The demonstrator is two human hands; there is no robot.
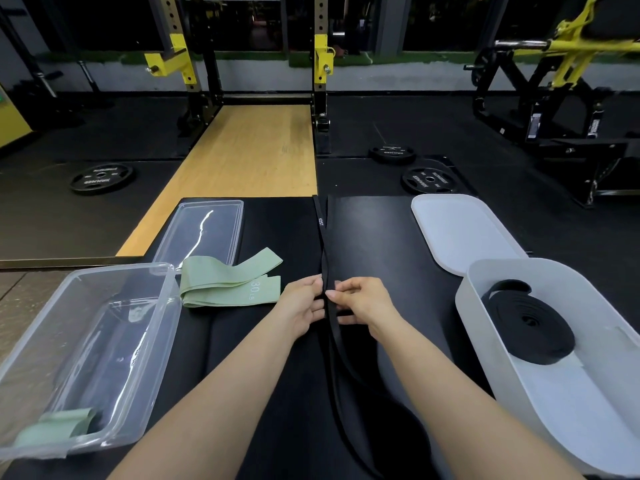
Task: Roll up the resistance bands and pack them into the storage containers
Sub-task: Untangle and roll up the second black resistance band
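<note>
a person's left hand [304, 306] and right hand [360, 301] meet at the middle of a black mat [374, 230] in a gym, both pinching a long black resistance band [323, 244] between thumb and fingertips, the two hands just beside each other on the same stretch of strap. the band's long axis runs straight away from the person, its far end reaching the mat's far edge and its near loop trailing back toward the near edge between the forearms, so rolling would likely start from one end and travel along that line; both hands sit equally close to it. at the mat's right edge a white container [485, 306] already holds a coiled black band [530, 327], its white lid [457, 230] lying beyond it. near the left edge a green band [228, 282] marked 30 lies folded and unrolled, beside a clear container [86, 341] holding a small green roll [59, 427], with a clear lid [204, 230] behind. weight plates [100, 178] rest on the floor beyond
</note>
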